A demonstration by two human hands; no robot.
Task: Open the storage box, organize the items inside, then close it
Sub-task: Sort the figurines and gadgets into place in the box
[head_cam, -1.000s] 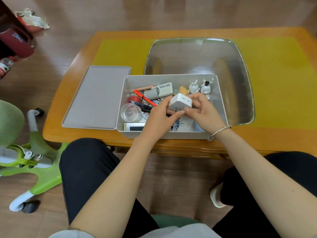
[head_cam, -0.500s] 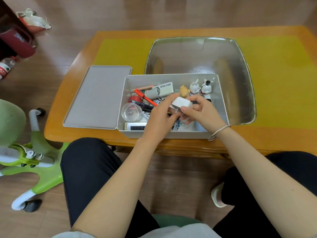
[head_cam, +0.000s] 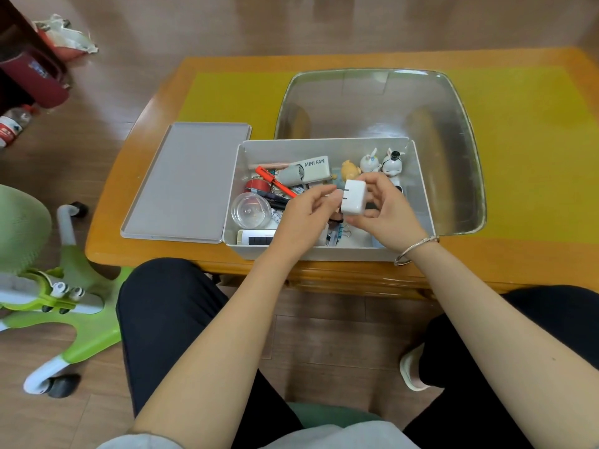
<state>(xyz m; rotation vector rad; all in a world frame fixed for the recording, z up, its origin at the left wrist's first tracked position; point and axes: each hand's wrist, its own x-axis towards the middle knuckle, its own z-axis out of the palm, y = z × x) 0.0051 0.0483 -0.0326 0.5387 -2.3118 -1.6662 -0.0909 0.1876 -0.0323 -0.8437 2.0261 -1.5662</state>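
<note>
- Storage box (head_cam: 324, 252): open, at the near edge of the desk (head_cam: 518, 254); its grey lid (head_cam: 188, 183) lies flat just beside it on my left. Closing is not yet due.
- Charger plug (head_cam: 354, 197): a white cube, prongs facing left, held above the box's middle, clear of the clutter below.
- Risk 1: I judge the plug could slip and fall onto the small figurines (head_cam: 382, 162) at the back wall, toppling them; the cause would be a light fingertip hold on smooth plastic.
- Risk 2: lowering either hand carelessly could snag the binder clips (head_cam: 340, 233) or roll the clear dome (head_cam: 251, 210), undoing the order.
- Right hand (head_cam: 385, 210): grasping the plug, thumb on its near side and fingers curled over the far edge; wrist with a bangle (head_cam: 415, 251) over the front wall.
- Left hand (head_cam: 304, 218): fingers bent, tips pointing at the plug's pronged face; I cannot tell whether they touch it or hold anything.
- MINI FAN (head_cam: 308, 170): lies behind the left hand, beside an orange pen (head_cam: 275, 181).
</note>
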